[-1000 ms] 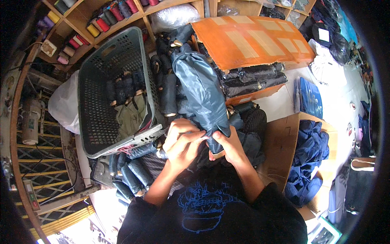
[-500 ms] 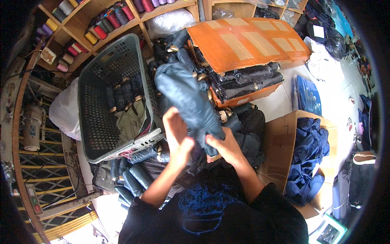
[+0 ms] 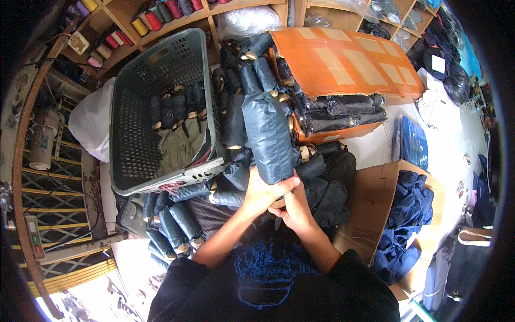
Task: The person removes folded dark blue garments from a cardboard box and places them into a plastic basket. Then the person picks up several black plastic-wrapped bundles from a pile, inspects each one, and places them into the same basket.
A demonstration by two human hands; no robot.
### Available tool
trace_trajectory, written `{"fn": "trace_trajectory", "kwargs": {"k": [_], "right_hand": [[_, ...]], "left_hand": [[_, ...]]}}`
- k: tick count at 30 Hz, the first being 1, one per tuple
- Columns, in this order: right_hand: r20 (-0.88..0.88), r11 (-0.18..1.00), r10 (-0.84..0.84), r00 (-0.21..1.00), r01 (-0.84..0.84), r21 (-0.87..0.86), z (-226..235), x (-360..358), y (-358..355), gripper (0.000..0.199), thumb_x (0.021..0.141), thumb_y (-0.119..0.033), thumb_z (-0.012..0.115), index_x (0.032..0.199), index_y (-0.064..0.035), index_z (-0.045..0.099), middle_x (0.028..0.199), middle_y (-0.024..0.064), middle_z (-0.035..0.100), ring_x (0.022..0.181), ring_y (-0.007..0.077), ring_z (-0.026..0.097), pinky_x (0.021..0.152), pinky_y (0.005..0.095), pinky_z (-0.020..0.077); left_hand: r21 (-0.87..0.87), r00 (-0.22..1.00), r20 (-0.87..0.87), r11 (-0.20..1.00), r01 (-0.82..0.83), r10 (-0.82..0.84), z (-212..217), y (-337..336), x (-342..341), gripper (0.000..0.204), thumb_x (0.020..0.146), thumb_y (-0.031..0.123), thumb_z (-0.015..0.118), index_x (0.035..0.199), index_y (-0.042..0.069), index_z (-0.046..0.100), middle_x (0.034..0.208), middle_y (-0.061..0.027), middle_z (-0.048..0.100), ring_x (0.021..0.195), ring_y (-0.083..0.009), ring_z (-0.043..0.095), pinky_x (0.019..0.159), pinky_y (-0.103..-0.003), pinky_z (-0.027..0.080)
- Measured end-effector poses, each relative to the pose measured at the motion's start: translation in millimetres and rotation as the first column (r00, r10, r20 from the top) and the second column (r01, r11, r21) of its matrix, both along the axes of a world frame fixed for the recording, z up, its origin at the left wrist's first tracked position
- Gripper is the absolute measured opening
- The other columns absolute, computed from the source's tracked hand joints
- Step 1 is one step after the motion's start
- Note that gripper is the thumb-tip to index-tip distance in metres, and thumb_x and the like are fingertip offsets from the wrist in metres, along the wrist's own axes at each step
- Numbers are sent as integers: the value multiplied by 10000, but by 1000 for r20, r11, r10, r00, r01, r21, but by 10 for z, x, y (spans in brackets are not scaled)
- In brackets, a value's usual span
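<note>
A plump blue-grey roll of shiny fabric [image 3: 268, 137] stands out in front of me, its rounded end pointing away. My left hand [image 3: 263, 192] is closed around its near end, with the thumb laid across toward the right. Close against it, my right hand [image 3: 296, 203] grips the same end, fingers bent. A bit of a beige strip shows between the hands; the rest of the near end is hidden by my fingers. Similar rolls with beige ends [image 3: 179, 220] lie to the left of my arms, and another dark roll [image 3: 234, 121] lies just beyond my hands.
At left stands a dark perforated plastic basket [image 3: 115, 134] with rolls and olive cloth inside. An orange taped carton [image 3: 370, 67] with wrapped dark packs is at the back. A brown box [image 3: 370, 214] of navy fabric stands at right. Shelves hold thread spools [image 3: 153, 20].
The roll, loose and blurred before, now looks smooth, straight and plump. My left hand has moved from beside it to its near end, joining my right hand. The view has shifted slightly.
</note>
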State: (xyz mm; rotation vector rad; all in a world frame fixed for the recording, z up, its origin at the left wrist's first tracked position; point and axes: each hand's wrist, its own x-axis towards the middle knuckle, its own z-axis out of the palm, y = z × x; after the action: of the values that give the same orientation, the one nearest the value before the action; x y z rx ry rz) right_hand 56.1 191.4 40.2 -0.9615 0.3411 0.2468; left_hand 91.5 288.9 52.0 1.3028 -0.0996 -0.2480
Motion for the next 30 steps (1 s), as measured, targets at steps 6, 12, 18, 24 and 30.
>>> {"fn": "trace_trajectory", "kwargs": {"k": [6, 12, 18, 24, 30], "right_hand": [[138, 928, 373, 917, -370, -50, 97, 37, -134, 420, 951, -187, 533, 1298, -107, 312, 783, 61, 523, 528, 143, 554, 396, 222, 377], [240, 937, 348, 906, -342, -68, 257, -77, 169, 232, 954, -58, 507, 1070, -80, 307, 800, 56, 453, 529, 91, 459, 415, 252, 357], [340, 670, 742, 578, -610, -424, 103, 12, 256, 438, 884, -163, 650, 1172, -5, 360, 930, 123, 503, 708, 191, 588, 606, 289, 496], [40, -61, 683, 729, 112, -992, -616, 286, -424, 361, 674, -192, 795, 989, -111, 639, 973, 63, 589, 953, 293, 543, 823, 412, 425], [-226, -167, 638, 736, -154, -974, -944, 344, -723, 282, 670, -82, 783, 875, -87, 588, 979, 62, 580, 1036, 312, 504, 847, 452, 408]], "left_hand": [[-366, 992, -5, 923, 116, -126, -53, 252, 54, 536, 745, 242, 788, 1132, -6, 514, 1014, -153, 645, 920, -225, 638, 786, -350, 519], [-433, 976, -18, 878, -201, 215, 9, 419, -197, 515, 756, 196, 745, 1117, 29, 418, 862, -123, 573, 776, -219, 596, 726, -356, 499], [-56, 932, 80, 935, -351, 354, -16, 858, -670, 477, 736, 194, 756, 1039, -4, 446, 806, -115, 605, 747, -205, 598, 738, -347, 498], [696, 870, 6, 623, -359, 494, -327, 1799, -1229, 606, 645, 220, 825, 1103, -58, 541, 985, -173, 627, 870, -272, 632, 837, -371, 482], [995, 995, 44, 83, -52, 90, -925, 2397, -1559, 537, 637, 200, 806, 1092, 25, 582, 1028, -138, 589, 1016, -323, 527, 885, -410, 425]]}}
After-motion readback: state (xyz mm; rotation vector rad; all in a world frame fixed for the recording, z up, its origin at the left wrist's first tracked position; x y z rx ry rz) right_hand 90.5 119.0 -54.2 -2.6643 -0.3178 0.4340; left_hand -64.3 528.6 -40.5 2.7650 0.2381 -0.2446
